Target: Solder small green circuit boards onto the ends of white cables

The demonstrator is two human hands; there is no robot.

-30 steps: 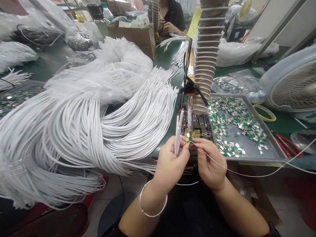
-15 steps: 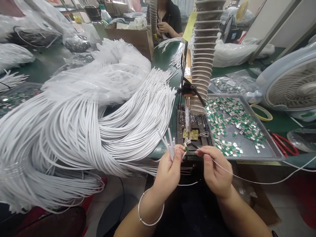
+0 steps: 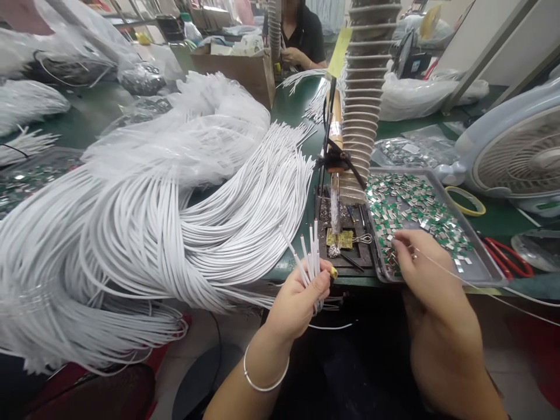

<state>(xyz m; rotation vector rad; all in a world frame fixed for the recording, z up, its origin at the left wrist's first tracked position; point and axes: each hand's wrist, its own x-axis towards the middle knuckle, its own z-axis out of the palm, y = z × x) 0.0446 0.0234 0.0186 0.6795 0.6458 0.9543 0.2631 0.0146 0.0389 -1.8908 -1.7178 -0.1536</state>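
Green workbench, fan and tray right of the soldering iron, left hand clutches white cables left of it, right hand grips wire over the tray!

We are seeing several slender white cables being held in a loose fan at the near edge of the counter, reddish tips pointing upward, a few leaning left. We are also viewing many small green-and-silver boards, which are lying scattered and partly overlapping in a grey tray, crowding toward its far edge. A thin pale wire is trailing past the tray's near right corner, bending slightly.
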